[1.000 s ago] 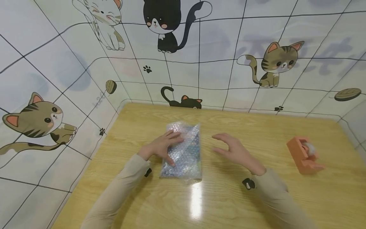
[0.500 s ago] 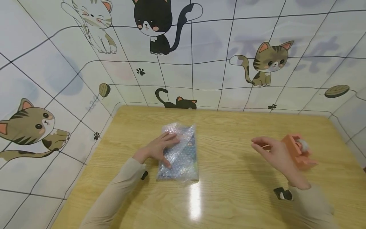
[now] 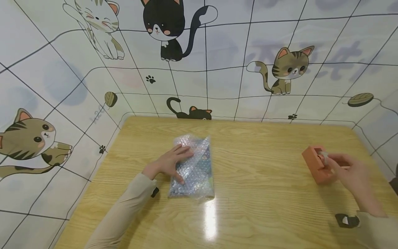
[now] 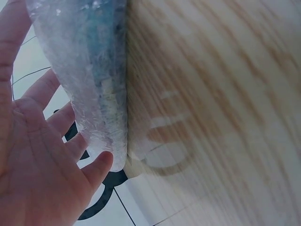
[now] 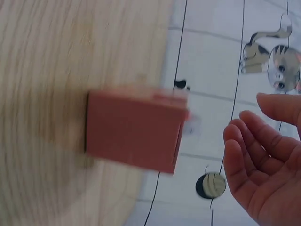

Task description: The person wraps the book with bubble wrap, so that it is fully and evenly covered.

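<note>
A flat package in bubble wrap (image 3: 199, 171), with a bluish item inside, lies left of the middle of the table. My left hand (image 3: 169, 162) rests on its left side with fingers spread; the left wrist view shows the fingers along the wrapped edge (image 4: 106, 70). Over on the right stands an orange tape dispenser (image 3: 313, 165) carrying a roll of clear tape (image 3: 323, 158). Beside its right end is my right hand (image 3: 354, 174), overlapping it in the head view. Up close, that hand (image 5: 268, 165) shows loosely bent fingers with nothing in them, next to the dispenser's end.
The wood-grain table (image 3: 255, 207) reflects a bright light in front of the package. Behind it and at the sides hangs a white gridded cloth (image 3: 230, 83) printed with cartoon cats. A dark object (image 3: 394, 185) shows at the far right edge.
My right hand has moved right, from beside the package to the tape dispenser. My left hand stays on the package. The head view has shifted slightly.
</note>
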A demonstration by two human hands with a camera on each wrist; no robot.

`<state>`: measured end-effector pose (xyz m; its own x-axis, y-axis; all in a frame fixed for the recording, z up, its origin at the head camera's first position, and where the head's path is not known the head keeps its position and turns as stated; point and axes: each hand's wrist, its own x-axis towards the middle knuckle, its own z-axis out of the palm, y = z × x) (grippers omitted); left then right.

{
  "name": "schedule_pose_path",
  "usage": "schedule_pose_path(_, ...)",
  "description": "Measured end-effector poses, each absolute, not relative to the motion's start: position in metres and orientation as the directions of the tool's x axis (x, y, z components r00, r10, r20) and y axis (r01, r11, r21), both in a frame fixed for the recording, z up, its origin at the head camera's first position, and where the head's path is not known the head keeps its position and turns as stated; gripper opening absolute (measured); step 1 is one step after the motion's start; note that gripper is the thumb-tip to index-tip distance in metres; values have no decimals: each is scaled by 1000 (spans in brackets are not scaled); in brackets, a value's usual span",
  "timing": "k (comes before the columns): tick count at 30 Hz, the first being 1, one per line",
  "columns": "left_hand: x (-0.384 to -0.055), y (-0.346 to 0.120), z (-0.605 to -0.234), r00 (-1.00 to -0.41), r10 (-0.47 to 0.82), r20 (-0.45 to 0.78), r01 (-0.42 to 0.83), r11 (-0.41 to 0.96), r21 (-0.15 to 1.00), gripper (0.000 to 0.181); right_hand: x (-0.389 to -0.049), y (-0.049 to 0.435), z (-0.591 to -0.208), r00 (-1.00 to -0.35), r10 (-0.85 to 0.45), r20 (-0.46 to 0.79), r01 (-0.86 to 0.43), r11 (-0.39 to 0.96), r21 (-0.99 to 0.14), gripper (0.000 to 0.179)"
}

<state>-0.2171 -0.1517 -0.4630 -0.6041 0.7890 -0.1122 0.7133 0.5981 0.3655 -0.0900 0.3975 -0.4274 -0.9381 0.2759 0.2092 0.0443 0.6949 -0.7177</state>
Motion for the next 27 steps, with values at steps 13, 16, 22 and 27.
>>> schedule_pose_path(13,-216,-152,-465,-608,787,-107,713,600,362,108,-80,445,-429,-965,225,-134,262,845,-467,63)
schedule_pose_path(16,-217,-153,-466,-609,786,-109,712,602,362,108,-82,446,-429,-941,224,-253,327,797,-508,74)
schedule_pose_path(22,-217,-153,-466,-610,785,-112,710,603,364,108,-89,450,-432,-906,168,-388,383,716,-584,82)
schedule_pose_path(27,-216,-155,-466,-593,804,-50,715,554,426,107,-96,450,-431,-890,182,-419,417,696,-584,82)
